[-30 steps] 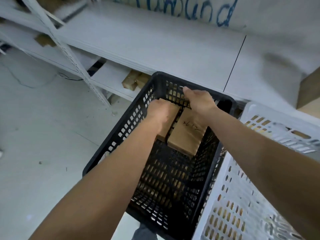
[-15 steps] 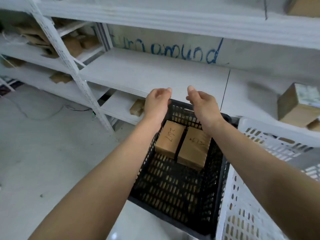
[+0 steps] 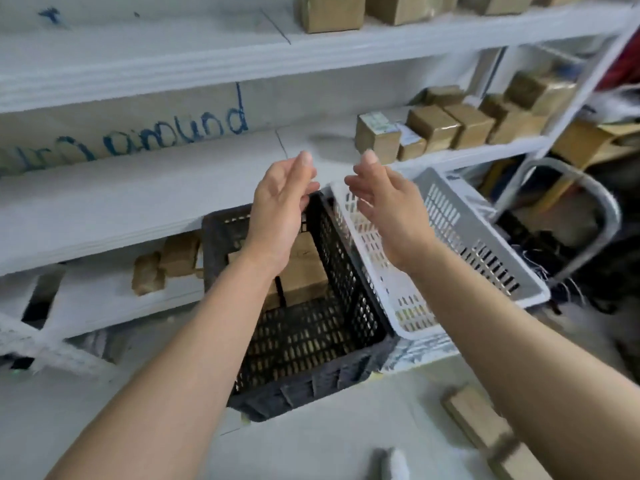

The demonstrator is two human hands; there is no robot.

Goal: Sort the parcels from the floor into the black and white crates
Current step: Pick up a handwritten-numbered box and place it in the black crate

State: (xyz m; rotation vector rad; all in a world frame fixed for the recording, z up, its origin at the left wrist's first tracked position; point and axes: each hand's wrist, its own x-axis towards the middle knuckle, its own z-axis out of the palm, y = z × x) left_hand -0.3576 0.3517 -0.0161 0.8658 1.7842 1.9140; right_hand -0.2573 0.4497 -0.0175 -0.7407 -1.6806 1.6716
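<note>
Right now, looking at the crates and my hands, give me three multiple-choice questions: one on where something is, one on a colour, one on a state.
1. Where do the brown parcels already sorted lie?
A. in the black crate
B. in the white crate
C. in the left hand

2. What colour is the crate on the person's right side?
A. black
B. white
C. blue

3. What state are the hands in?
A. both gripping one parcel
B. the right hand holding a crate's rim
C. both open and empty, raised above the crates

Answers:
1 A: the parcels rest on the black crate's floor at its far end.
2 B: the pale perforated crate sits to the right of the black one.
3 C: the fingers are spread, and nothing is in either palm.
</note>
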